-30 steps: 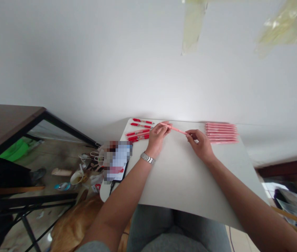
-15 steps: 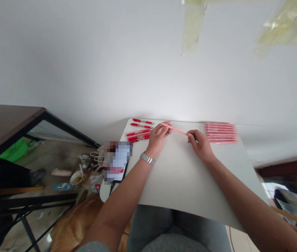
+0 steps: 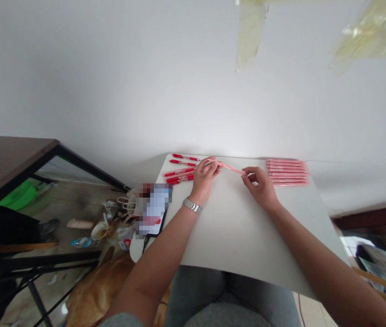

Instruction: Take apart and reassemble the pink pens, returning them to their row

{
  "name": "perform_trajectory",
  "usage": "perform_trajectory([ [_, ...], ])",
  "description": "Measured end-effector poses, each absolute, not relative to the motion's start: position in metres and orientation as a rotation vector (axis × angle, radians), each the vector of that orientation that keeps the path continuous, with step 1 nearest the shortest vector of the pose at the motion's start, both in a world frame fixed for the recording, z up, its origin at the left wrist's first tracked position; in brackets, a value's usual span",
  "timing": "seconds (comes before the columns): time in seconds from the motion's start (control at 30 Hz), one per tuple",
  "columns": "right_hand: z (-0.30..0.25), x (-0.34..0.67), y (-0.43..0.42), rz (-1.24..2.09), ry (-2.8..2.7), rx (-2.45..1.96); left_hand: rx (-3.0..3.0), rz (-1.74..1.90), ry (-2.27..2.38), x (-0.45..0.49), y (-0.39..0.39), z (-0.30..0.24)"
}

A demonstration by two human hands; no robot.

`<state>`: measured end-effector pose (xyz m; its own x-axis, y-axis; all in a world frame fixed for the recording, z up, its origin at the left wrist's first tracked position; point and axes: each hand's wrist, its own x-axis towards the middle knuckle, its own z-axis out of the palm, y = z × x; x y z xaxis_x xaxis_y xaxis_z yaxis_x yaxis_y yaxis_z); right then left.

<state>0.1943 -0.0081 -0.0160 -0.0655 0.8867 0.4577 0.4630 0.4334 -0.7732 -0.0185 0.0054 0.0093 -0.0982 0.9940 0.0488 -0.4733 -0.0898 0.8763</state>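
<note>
A slim pink pen (image 3: 233, 169) is held slantwise above the white table by both hands. My left hand (image 3: 203, 179), with a metal watch on its wrist, is closed around the pen's upper left part. At the other end, the thumb and fingertips of my right hand (image 3: 260, 187) pinch the tip. Several red pens (image 3: 180, 171) lie left of my left hand, partly hidden by it. To the right of my right hand, several pink pens (image 3: 288, 172) lie side by side in a neat row.
A phone (image 3: 157, 209), its screen blurred out, rests at the left edge of the white table (image 3: 233, 227). The wall (image 3: 193, 91) rises behind. A brown dog (image 3: 102, 290) lies at lower left, near a dark-framed desk (image 3: 18, 154) and floor clutter.
The pink pen has turned slightly in my hands, and the fingers of my right hand have shifted their pinch on its end. Everything on the table stays put.
</note>
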Motion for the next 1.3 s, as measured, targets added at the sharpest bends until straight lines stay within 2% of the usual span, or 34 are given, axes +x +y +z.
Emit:
perform_trajectory([
  [1.3, -0.0115, 0.1957, -0.0110, 0.602, -1.685, -1.224, 0.873, 1.483, 0.784, -0.0175, 0.0057, 0.0112],
])
